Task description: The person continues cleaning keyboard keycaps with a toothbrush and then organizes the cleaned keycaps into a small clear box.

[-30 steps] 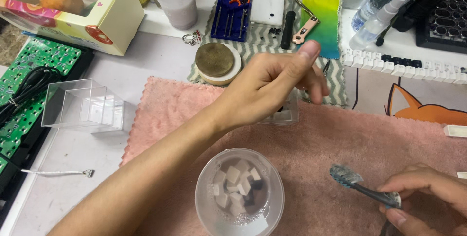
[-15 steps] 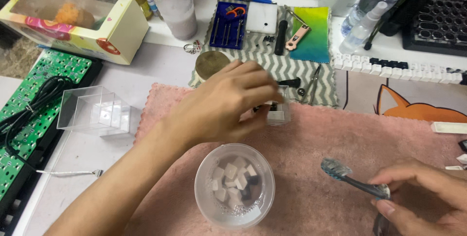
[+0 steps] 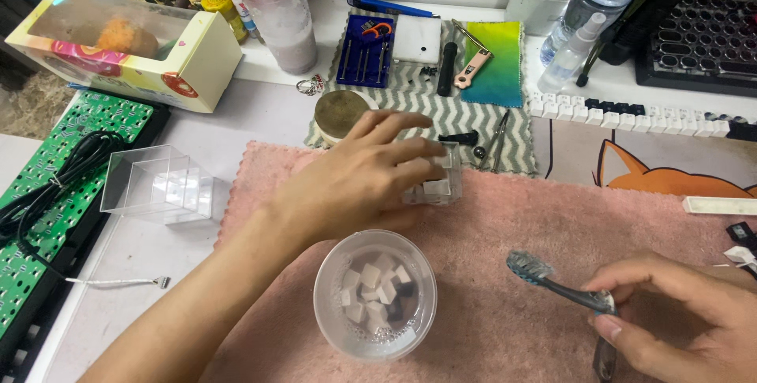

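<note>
You are looking down at a white tabletop [image 3: 260, 115] with a pink towel [image 3: 505, 288] spread over its near half. Everything below is placed relative to your fingers.

Under your left wrist, toward you, a round clear bowl [image 3: 374, 295] sits on the towel. It holds water and a cluster of white keycaps [image 3: 377, 287], with one or two dark ones among them. Judging by this, most caps are soaking, and only a few have reached the small clear box [image 3: 435, 182] beneath your left fingertips, so the work looks partway through at best.

To the far left of your left fingers, off the towel, stands a larger clear plastic case [image 3: 162, 186], and beyond that a green circuit board [image 3: 47, 209] with a black cable lying on it. Just past your left fingertips lies a grey zigzag mat [image 3: 441, 115] carrying small tools.

Your left hand [image 3: 359, 178] reaches forward across the towel, palm down, forearm stretched diagonally. Its fingers curl loosely over the small clear box, touching its top. Whether they pinch a cap cannot be told.

Your right hand [image 3: 682, 320] rests low at the right, fingers clenched around the handle of a grey toothbrush [image 3: 556, 284], bristles pointing toward the bowl.
</note>
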